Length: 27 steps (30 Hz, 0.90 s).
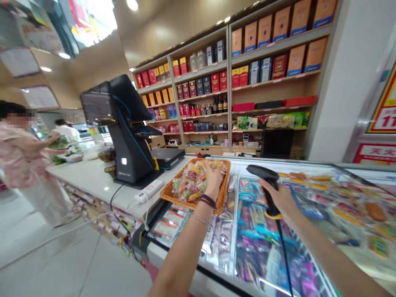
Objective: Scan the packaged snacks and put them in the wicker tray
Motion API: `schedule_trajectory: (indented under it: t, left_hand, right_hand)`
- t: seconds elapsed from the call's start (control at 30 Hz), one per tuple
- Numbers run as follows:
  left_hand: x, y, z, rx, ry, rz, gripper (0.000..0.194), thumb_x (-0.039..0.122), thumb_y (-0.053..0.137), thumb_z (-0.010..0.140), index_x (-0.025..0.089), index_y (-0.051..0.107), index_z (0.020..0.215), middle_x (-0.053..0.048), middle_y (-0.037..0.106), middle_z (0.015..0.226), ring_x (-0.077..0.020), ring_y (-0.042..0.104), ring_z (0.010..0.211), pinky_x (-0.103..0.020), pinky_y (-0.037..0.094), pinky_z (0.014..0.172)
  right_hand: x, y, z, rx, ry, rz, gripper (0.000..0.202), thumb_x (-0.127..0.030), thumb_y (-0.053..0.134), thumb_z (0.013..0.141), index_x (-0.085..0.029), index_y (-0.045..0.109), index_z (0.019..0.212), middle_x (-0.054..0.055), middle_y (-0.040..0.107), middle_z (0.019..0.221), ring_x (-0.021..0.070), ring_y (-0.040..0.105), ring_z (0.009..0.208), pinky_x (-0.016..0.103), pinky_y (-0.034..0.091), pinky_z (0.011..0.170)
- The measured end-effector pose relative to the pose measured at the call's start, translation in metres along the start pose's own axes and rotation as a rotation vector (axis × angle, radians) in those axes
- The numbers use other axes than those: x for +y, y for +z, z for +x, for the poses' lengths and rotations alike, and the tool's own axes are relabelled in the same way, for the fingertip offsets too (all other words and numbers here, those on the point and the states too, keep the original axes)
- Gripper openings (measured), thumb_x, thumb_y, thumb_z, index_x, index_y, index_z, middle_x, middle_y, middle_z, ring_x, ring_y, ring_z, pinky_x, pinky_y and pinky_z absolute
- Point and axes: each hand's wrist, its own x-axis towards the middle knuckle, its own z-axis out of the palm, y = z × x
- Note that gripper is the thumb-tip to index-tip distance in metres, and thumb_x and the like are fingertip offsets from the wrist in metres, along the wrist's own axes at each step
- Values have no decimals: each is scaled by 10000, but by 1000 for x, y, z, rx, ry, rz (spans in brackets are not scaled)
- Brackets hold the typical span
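My left hand (213, 177), a dark beaded bracelet on its wrist, reaches into an orange woven basket (173, 199). Its fingers are stretched out and apart, touching the small wrapped snacks (190, 179) heaped inside; the fingertips are partly hidden among the packets. In my right hand (283, 200) is a black handheld barcode scanner (267, 177), gripped by the handle with its head tilted to the left. A black cord runs down from the scanner. The basket rests on the glass top of a freezer (232, 227), over packaged ice creams.
A black checkout terminal (130, 136) and a white power strip (150, 190) stand on the white counter (89, 181), left of the basket. Cables hang down to the floor. Behind, shelves (201, 90) hold boxed bottles. A person in pink (21, 156) stands far left, handling greens.
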Motion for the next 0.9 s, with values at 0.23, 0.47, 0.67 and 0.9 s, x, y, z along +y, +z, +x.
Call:
schedule_trajectory:
  t: [0.23, 0.47, 0.67, 0.9]
  left_hand:
    - [30, 57, -63, -114, 164, 199, 634, 215, 593, 887, 157, 416, 1493, -210, 305, 1645, -312, 245, 1577, -469, 204, 1295]
    - [50, 191, -141, -682, 371, 136, 488, 214, 626, 877, 149, 551, 1354, -200, 541, 1439, -323, 468, 1416, -502, 342, 1219]
    - [71, 271, -209, -767, 299, 45, 608, 235, 765, 781, 144, 517, 1329, -219, 506, 1423, -351, 462, 1405, -497, 402, 1170]
    - [63, 281, -210, -754, 239, 207, 858, 21, 615, 753, 49, 299, 1551, -310, 487, 1461, -370, 559, 1332, -468, 441, 1106]
  right_hand:
    - [-4, -34, -22, 95, -22, -5, 494, -649, 786, 688, -222, 552, 609, -15, 519, 412, 119, 452, 322, 252, 384, 327]
    - [-20, -146, -54, 406, -34, -52, 450, -610, 801, 663, -228, 565, 687, -19, 582, 510, 124, 488, 363, 251, 392, 336]
    - [-18, -210, -84, 619, -36, -57, 443, -578, 821, 673, -222, 558, 669, -20, 569, 503, 127, 493, 366, 262, 414, 356]
    - [6, -210, -86, 602, 16, -113, 439, -581, 786, 718, -213, 562, 628, -8, 542, 438, 126, 489, 357, 250, 401, 355]
